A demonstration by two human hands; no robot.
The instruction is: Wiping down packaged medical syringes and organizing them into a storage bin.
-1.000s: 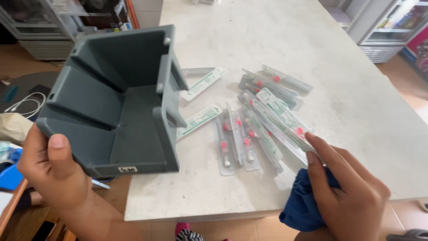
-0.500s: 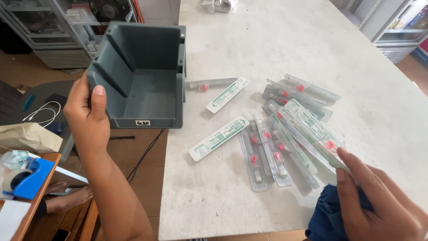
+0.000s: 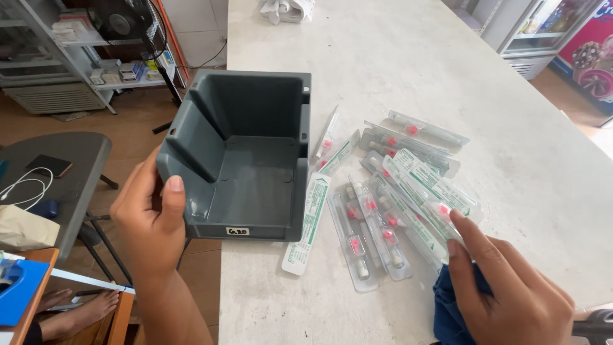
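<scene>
Far left: grey round table (image 3: 57, 160) carrying a dark phone (image 3: 50, 165) and white cable (image 3: 25, 185); shelving (image 3: 96, 57) behind, brown floor below. Left hand (image 3: 150, 220), grip closed on the left wall of a grey plastic bin (image 3: 246, 156), thumb over the rim. Bin sits open-topped, empty, at the left edge of the pale stone counter (image 3: 383, 57), small white label on its front lip. Just right of the bin: loose scatter of long clear sterile packets (image 3: 396, 185), green-and-white paper backs, pink parts inside, some overlapping. Right hand (image 3: 511, 287), fingertips on the nearest packet, dark blue cloth (image 3: 453, 306) bunched under the palm. Counter beyond lies open to the far end.
</scene>
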